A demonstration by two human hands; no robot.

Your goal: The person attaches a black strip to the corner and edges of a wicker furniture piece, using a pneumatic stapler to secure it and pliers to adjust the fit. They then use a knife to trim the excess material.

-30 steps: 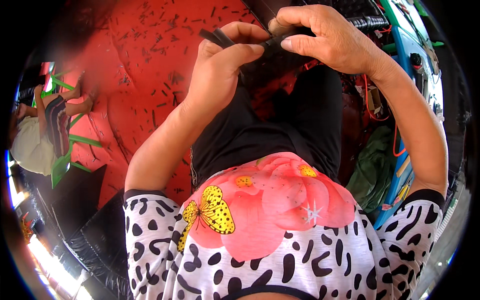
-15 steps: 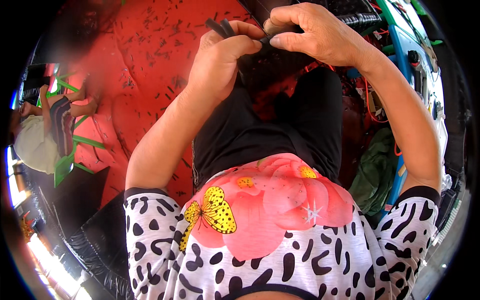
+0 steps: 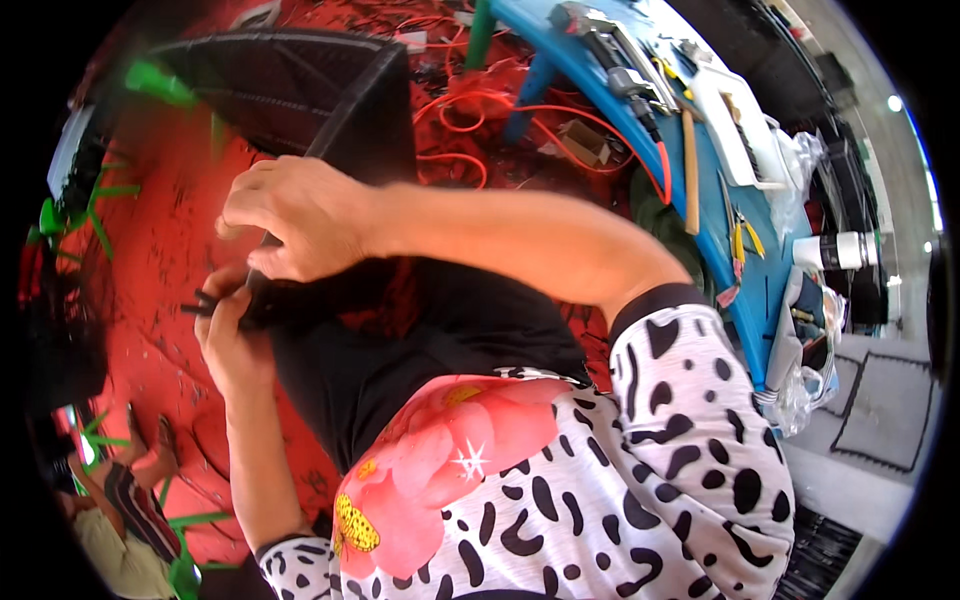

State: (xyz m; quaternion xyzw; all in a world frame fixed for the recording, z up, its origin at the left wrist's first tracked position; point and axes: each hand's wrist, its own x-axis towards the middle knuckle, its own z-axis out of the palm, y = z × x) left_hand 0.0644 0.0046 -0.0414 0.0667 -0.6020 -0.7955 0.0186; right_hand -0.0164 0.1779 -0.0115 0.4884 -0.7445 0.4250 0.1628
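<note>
Red floor (image 3: 150,260) w/ black scuffs under you, blue workbench (image 3: 745,290) off to your right, cluttered w/ pliers (image 3: 742,240) & orange cable (image 3: 470,125). Your left hand (image 3: 235,340) is closed round a black strip bundle (image 3: 215,300), ends poking out left. Your right hand (image 3: 295,215) sits just above, fingers curled down onto the same black material; how firm the grip, can't tell. Black mesh panel (image 3: 300,85) lies beyond both hands.
</note>
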